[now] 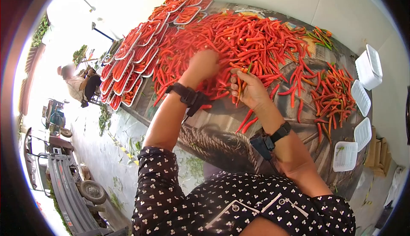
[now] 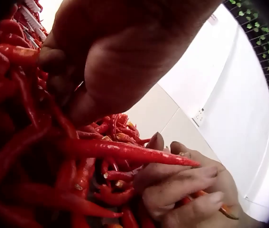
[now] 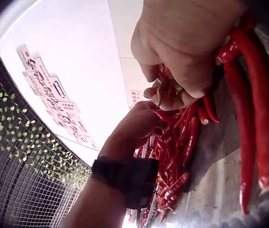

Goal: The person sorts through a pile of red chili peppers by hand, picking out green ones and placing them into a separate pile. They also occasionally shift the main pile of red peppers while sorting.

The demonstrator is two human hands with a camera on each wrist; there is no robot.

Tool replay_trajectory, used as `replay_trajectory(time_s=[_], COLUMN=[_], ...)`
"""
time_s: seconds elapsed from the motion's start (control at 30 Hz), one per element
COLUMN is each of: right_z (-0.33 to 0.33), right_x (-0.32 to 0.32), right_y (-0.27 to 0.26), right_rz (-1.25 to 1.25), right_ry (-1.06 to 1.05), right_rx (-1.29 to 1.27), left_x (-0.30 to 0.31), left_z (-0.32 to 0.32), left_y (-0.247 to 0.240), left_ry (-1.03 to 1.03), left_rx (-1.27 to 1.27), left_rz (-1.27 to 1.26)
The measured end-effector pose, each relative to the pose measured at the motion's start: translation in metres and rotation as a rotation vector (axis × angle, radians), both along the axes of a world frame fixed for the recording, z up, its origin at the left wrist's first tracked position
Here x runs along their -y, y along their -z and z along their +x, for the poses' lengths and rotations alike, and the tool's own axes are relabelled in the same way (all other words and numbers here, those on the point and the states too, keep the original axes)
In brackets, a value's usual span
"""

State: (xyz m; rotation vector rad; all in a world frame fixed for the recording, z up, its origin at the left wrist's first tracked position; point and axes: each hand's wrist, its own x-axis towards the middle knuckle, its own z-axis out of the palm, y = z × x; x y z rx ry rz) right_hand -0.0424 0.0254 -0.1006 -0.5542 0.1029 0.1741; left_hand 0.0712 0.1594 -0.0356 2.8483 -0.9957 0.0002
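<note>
My right hand [image 1: 252,88] has its fingers curled round several chili peppers [image 1: 240,87], orange-red with some green, at the near side of the big heap. In the left wrist view, one pepper tip [image 2: 227,211] pokes out below its fingers. My left hand [image 1: 204,67], blurred in the head view, reaches down over the red chili heap [image 1: 265,39], left of the right hand. In the left wrist view its fingers [image 2: 53,59] bend down among the red peppers. Its fingertips are partly hidden, and I cannot tell whether they pinch a pepper.
White trays filled with red chilies [image 1: 139,52] stand stacked at the left. A smaller mixed chili pile [image 1: 335,93] lies to the right, near several empty white trays [image 1: 345,155]. Green chilies [image 1: 322,37] sit at the back right. Beyond the table are a seated person [image 1: 79,82] and a cart [image 1: 64,189].
</note>
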Motion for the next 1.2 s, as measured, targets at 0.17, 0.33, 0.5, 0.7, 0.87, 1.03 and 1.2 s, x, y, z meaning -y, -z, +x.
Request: replay_trajectory(time_s=[0.17,0.33,0.5,0.7,0.87,1.03,1.2], right_z=[-0.005,-0.003,-0.006,-0.006,0.0,-0.004,-0.004], right_x=[-0.004,-0.004,-0.004,-0.002,-0.002,-0.006,-0.006], right_y=[-0.01,-0.007,-0.017,-0.014,-0.004,-0.016,-0.013], right_rz=[-0.025,-0.037,0.031,0.021,0.004,-0.051,-0.016], right_ry=[0.046,0.062,0.078,0.076,0.089,0.103,0.11], right_rx=[-0.005,-0.009,-0.05,-0.068,-0.041,-0.023,0.042], left_x=[-0.003,-0.008,-0.004,0.015,0.018,0.012,0.004], left_z=[0.0,0.002,-0.008,-0.006,0.004,-0.008,-0.027], left_y=[0.01,-0.015,-0.05,-0.022,0.009,-0.003,-0.023], left_ry=[0.112,0.071,0.095,0.061,0.137,0.001,-0.089], left_rx=[0.158,0.129,-0.411,-0.442,-0.011,-0.002,-0.067], left_rz=[-0.039,-0.213,-0.647,-0.47,-0.141,-0.182,-0.437])
